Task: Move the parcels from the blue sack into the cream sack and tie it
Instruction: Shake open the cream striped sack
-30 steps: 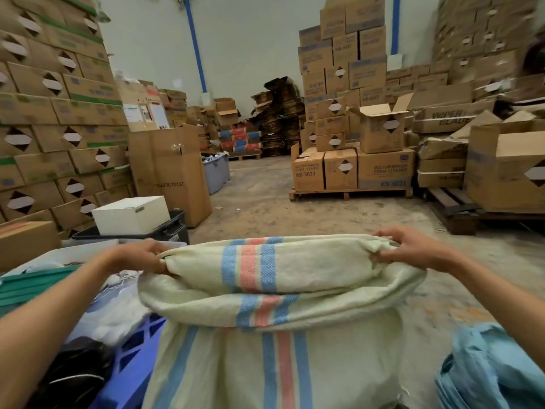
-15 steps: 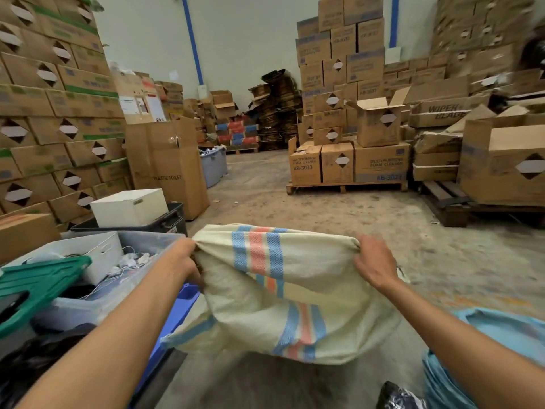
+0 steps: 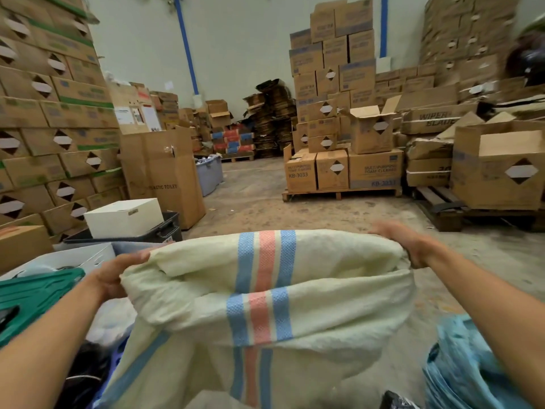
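Fingers of the left hand [image 3: 113, 277] curl round the left edge of the cream sack [image 3: 265, 293], bunching the cloth in the fist, with the thumb tip showing over the top fold. Fingers of the right hand [image 3: 413, 246] appear clamped on the right edge of the same rim, though that hand is blurred and the single fingers cannot be made out. Both bare forearms reach forward from the lower corners and slant inward, the hands spread wide apart and level with each other, so the mouth of the sack is stretched between them. It hangs in front of the person, in the lower middle of the view, above the concrete floor [image 3: 295, 208]. Its rim is turned down in a thick fold, and the body below sags in soft creases. A band of blue, pink and blue stripes runs down the middle of the woven cloth, and another blue stripe slants along its lower left side. Just beside the right forearm, at the lower right, lies the crumpled blue sack [image 3: 466, 367]. Near the left arm sit a green crate [image 3: 32, 296] and a white box [image 3: 124, 216].
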The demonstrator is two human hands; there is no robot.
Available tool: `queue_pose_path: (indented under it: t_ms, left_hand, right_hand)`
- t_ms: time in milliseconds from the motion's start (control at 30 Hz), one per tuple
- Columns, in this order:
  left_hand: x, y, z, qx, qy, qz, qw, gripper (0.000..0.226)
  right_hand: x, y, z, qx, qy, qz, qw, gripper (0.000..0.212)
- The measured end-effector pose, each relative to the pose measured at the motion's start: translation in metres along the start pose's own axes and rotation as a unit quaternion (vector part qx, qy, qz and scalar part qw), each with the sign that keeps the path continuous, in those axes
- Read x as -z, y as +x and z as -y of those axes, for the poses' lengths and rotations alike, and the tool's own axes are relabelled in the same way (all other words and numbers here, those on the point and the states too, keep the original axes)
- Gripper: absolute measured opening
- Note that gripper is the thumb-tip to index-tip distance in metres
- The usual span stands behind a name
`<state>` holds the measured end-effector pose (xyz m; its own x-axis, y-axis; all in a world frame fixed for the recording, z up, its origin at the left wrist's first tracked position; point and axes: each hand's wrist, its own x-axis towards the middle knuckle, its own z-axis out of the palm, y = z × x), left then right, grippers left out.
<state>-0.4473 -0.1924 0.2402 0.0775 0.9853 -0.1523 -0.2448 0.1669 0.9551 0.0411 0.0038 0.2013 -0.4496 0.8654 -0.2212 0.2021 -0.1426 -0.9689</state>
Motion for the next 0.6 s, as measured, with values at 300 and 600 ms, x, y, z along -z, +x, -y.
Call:
queue_pose_path:
  t_ms: [300,600]
  left_hand:
    - [0.03,0.002,-0.038,0.031,0.473,-0.164,0.865,0.057]
    - [-0.014,0.049,0.005,-0.042,0.526,-0.462,0.713,0.026]
  right_hand:
    - [-0.012,-0.014,0.018,0.112,-0.382,0.078,0.914,0.064]
    - [-0.06,0.016,-0.034,0.218,-0.418,-0.349,0.81,0.025]
